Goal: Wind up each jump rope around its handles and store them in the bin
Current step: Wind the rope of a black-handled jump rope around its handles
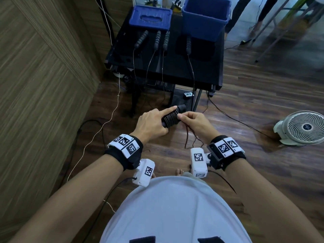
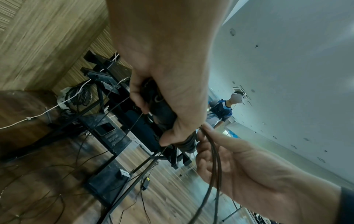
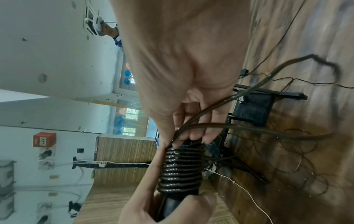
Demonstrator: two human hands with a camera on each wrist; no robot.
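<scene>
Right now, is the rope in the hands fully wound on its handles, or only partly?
Partly. Coils cover the handles held by the left hand, but a loose rope hangs from the right hand.

Jump rope cord (image 3: 181,169): glossy dark brown plastic, smooth. Handles (image 1: 158,40): matt black, ribbed foam-like grip. Bin (image 1: 205,16): matt blue plastic. Counter (image 1: 175,67): glossy black. Floor (image 1: 263,88): dark wood-grain planks, slight sheen.
</scene>
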